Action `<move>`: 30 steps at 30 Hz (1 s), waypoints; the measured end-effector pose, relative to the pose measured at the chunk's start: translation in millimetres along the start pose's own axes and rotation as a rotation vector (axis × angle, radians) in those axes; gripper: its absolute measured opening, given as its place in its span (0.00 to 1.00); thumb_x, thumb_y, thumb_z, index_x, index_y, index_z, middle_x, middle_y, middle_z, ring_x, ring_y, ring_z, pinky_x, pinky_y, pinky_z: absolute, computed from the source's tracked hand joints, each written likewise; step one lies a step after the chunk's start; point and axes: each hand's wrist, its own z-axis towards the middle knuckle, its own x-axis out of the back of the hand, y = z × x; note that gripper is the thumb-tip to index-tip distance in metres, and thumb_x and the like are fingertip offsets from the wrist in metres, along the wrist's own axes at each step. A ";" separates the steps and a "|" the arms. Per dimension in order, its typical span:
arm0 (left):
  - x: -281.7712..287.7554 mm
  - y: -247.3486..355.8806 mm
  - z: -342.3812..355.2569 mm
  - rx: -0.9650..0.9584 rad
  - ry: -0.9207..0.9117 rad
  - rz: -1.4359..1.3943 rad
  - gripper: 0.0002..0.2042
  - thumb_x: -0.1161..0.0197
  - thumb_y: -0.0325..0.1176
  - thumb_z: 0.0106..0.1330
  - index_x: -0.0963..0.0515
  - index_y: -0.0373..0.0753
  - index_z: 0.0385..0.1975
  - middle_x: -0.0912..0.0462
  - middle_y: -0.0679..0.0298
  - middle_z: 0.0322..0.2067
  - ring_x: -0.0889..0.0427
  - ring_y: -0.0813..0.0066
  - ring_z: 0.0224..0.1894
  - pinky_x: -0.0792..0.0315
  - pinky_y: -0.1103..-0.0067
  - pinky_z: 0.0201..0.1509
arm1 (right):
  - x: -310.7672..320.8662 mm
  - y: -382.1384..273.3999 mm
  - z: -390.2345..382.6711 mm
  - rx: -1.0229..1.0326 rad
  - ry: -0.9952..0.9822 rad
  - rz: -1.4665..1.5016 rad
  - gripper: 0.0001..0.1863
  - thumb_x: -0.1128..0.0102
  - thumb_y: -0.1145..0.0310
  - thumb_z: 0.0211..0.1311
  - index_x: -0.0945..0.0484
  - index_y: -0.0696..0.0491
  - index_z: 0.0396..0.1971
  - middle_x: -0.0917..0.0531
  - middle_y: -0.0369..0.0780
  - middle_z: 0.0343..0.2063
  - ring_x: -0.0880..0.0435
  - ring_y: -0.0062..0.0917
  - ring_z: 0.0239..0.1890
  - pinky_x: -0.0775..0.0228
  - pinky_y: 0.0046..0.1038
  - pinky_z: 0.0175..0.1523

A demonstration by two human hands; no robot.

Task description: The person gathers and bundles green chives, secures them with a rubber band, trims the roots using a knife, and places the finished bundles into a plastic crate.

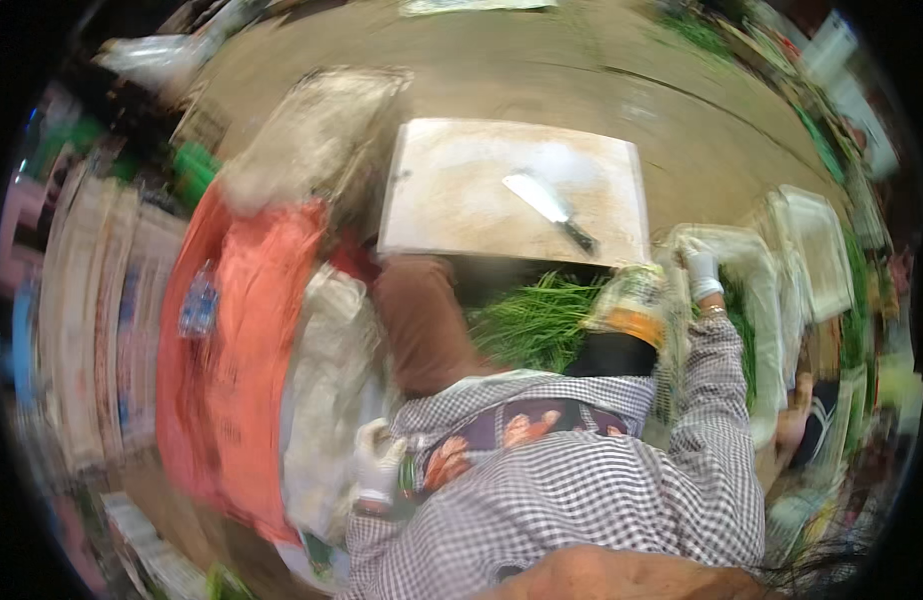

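My left hand, in a white glove, is low beside my hip, next to a pale crumpled sack. Its fingers are blurred, and I cannot tell whether they hold anything. My right hand, also gloved in white, is at the upper left corner of a white tray, its fingers closed on the rim. Long green stalks show inside the tray. Ahead of me is a white cutting board with a cleaver lying on it, dark handle toward me. A heap of thin green stalks lies between my legs.
Orange-red sacking with a clear plastic bottle on it spreads at my left. A bulky pale sack stands beyond it. Another white tray is at the far right. Brown floor extends past the board.
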 end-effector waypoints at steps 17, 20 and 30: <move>-193.1 206.8 204.0 -0.831 -0.785 0.278 0.24 0.36 0.24 0.58 0.28 0.34 0.57 0.21 0.56 0.49 0.21 0.65 0.48 0.28 0.75 0.54 | 108.4 253.9 -219.5 -0.644 0.634 0.019 0.12 0.38 0.60 0.58 0.16 0.53 0.33 0.14 0.44 0.32 0.15 0.31 0.36 0.28 0.30 0.43; -235.1 221.6 209.7 -0.832 -0.846 0.299 0.23 0.35 0.29 0.60 0.28 0.34 0.56 0.22 0.52 0.44 0.22 0.57 0.45 0.28 0.70 0.50 | 83.3 227.8 -198.1 -0.470 0.565 -0.072 0.13 0.37 0.59 0.55 0.15 0.51 0.34 0.14 0.43 0.33 0.16 0.36 0.38 0.27 0.32 0.45; -326.9 245.0 200.1 -0.962 -0.948 0.330 0.20 0.34 0.29 0.58 0.25 0.36 0.52 0.21 0.53 0.44 0.21 0.57 0.44 0.26 0.71 0.50 | 6.9 239.3 -58.2 0.174 0.161 -0.588 0.12 0.46 0.73 0.56 0.16 0.49 0.38 0.17 0.39 0.42 0.21 0.35 0.49 0.30 0.34 0.54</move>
